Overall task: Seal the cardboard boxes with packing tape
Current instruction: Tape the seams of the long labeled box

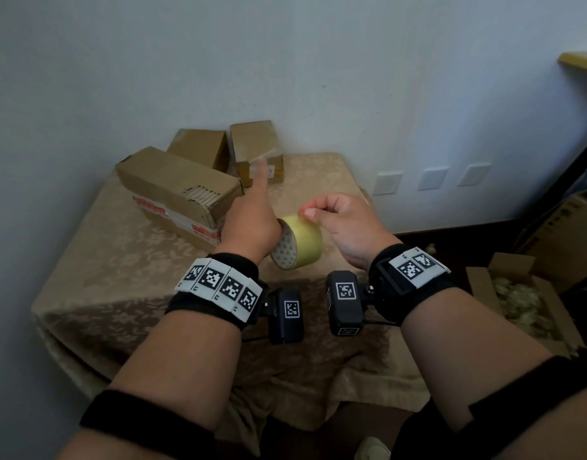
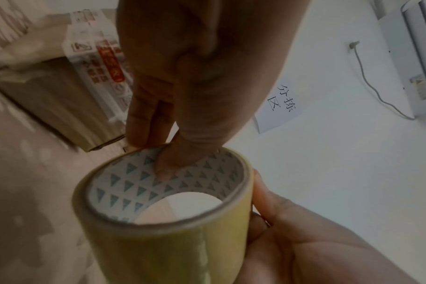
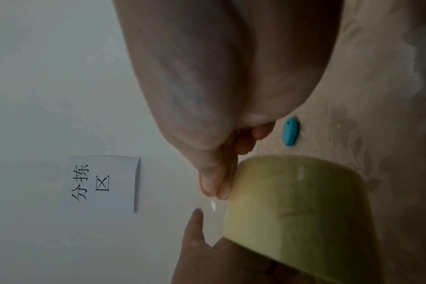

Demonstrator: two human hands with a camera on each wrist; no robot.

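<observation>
Roll of packing tape (image 1: 297, 243), yellowish, with triangle-printed core, held in the air just above the tabletop (image 1: 96, 260), tilted, open core toward the left wrist camera

Left hand (image 1: 250, 224) gripping the roll: one finger hooked inside the core (image 2: 164, 165), others on the outer rim, forefinger extended past the roll toward the boxes

Right hand (image 1: 338, 220) just right of the roll, fingers curled, thumb and forefinger (image 3: 216, 184) pinching at the roll's upper edge, where a clear strip of tape (image 3: 213, 208) lifts off the roll

Long cardboard box (image 1: 177, 190), with red-printed tape across its near face and a torn, frayed end, lying on the tabletop just left of and behind the roll

Two smaller cardboard boxes (image 1: 199, 149) (image 1: 255, 151), side by side against the wall, farther behind the roll

Small blue oval object (image 3: 289, 133) on the patterned cloth, beyond the roll in the right wrist view

Paper sign with printed characters (image 3: 102, 184) on the wall behind the roll

Open carton with pale filling (image 1: 521, 293) on the floor, well right of the roll
</observation>
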